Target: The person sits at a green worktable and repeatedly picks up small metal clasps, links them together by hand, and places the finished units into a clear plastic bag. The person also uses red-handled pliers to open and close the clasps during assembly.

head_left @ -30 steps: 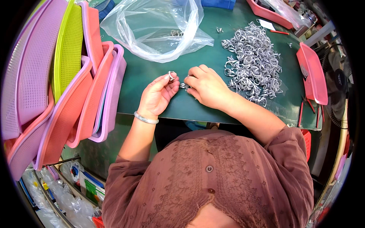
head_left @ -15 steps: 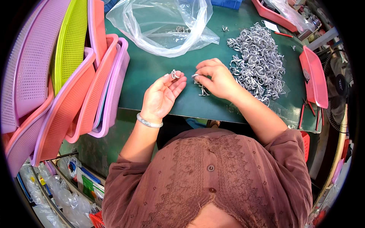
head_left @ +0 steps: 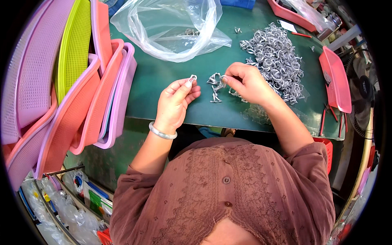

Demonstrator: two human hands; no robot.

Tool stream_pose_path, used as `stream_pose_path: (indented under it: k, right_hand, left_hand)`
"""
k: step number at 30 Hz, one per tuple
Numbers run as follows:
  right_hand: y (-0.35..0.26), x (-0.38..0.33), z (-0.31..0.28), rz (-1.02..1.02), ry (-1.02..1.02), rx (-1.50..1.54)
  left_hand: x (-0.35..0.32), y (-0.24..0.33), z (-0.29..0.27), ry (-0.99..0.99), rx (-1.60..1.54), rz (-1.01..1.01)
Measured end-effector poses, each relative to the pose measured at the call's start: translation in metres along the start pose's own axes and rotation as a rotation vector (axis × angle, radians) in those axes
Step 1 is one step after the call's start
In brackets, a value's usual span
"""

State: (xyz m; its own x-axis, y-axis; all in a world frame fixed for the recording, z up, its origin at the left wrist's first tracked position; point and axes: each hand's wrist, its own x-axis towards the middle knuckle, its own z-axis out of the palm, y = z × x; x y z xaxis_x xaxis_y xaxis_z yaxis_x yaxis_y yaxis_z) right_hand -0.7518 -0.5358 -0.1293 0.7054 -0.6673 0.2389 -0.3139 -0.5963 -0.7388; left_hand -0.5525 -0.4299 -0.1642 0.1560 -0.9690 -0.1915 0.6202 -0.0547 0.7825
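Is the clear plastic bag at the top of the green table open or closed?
Open. The clear plastic bag lies on the green table with its mouth spread wide, and a few small metal pieces show inside.

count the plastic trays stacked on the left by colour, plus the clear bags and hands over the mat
purple or lilac trays: 4 as far as the overlap shows
coral or pink trays: 3
lime green tray: 1
clear plastic bag: 1
hands: 2, left hand pinching a metal clip, right hand at a small cluster of clips
total: 11

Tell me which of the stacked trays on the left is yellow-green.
The mesh tray near the top of the stack, standing between a lilac tray and pink ones.
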Motion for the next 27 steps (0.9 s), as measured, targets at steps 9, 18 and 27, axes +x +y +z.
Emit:
stream_pose_path:
  k: [9, 18, 27]
  right_hand:
    - [0.002, -0.023, -0.004, -0.168, -0.083, -0.316]
    - [-0.026, -0.02, 0.003, 0.255, -0.082, 0.65]
    - [-0.018, -0.023, 0.015, 0.229, -0.012, 0.869]
  left_hand:
    - [-0.004, -0.007, 0.018, -0.021, 0.222, 0.239]
    - [-0.005, -0.015, 0.03, -0.182, 0.448, 0.489]
    - [-0.01, -0.018, 0.041, -0.228, 0.623, 0.596]
